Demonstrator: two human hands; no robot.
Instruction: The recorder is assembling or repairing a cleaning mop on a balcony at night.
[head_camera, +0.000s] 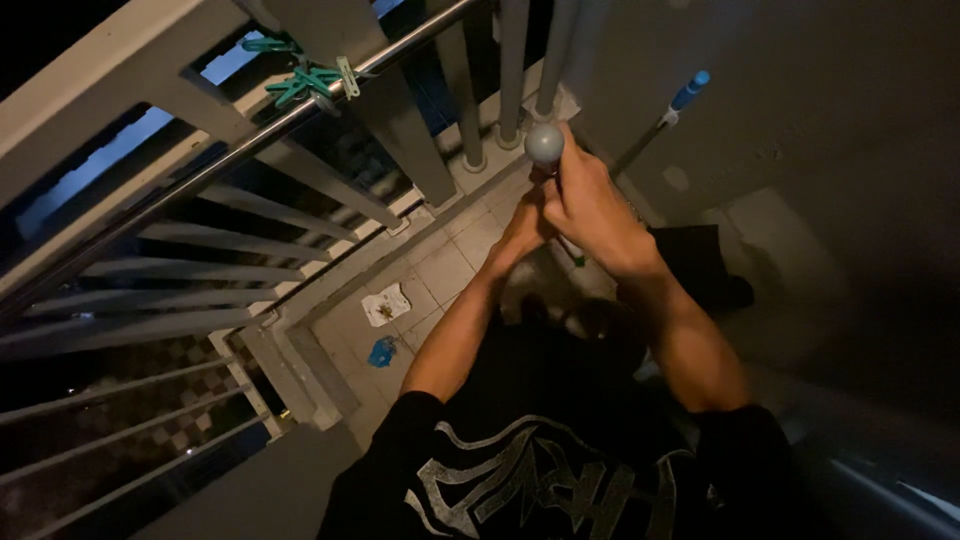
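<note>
Beside the balcony railing (300, 110), both hands (575, 205) clench a grey-capped pole (545, 143) above the tiled floor (440, 270).

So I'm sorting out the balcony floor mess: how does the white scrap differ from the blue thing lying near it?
The white scrap is larger, flat and crumpled, with dark specks on it; the blue thing is smaller, compact and plain-coloured. The white scrap lies farther from the person, the blue thing nearer. Both rest on the tiled floor by the railing, apart from both hands.

The pale tiled balcony floor (440, 270) carries a crumpled white scrap (386, 303) and, near it, a small blue object (381, 351) by the railing base.
</note>
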